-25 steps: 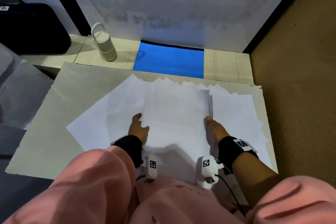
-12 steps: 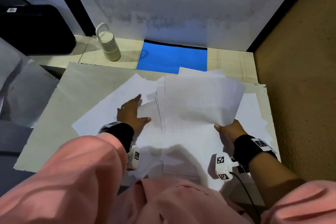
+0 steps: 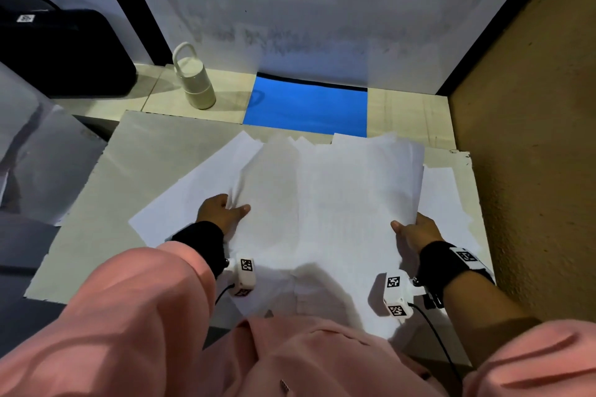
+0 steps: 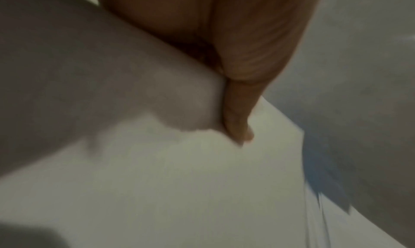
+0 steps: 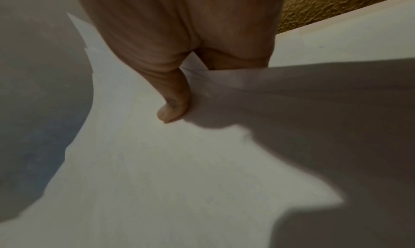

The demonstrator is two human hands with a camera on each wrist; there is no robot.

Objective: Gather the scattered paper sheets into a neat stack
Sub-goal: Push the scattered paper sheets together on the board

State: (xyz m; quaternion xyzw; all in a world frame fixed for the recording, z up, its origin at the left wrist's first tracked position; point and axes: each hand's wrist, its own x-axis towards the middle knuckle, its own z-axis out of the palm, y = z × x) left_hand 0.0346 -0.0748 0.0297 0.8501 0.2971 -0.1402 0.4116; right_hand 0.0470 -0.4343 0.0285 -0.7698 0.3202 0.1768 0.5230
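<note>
Several white paper sheets (image 3: 338,203) lie overlapped on a pale board (image 3: 145,155) in the head view. My left hand (image 3: 230,208) pinches the left edge of a lifted bunch, thumb on top. My right hand (image 3: 408,229) pinches the right edge of the sheets. In the left wrist view the thumb (image 4: 238,120) presses down on paper (image 4: 179,180), the other fingers hidden beneath. The right wrist view shows the thumb (image 5: 175,100) over several sheet edges (image 5: 224,77). More loose sheets stick out at the left (image 3: 180,203) and the right (image 3: 445,200).
A pale bottle with a loop handle (image 3: 195,80) stands beyond the board at the back left. A blue mat (image 3: 306,106) lies against the grey wall. A black case (image 3: 64,51) sits far left, a brown wall (image 3: 532,138) runs along the right.
The hands have spread apart. My right hand carried sheets to the right; my left hand went from resting flat on the left sheets to pinching and lifting their edge.
</note>
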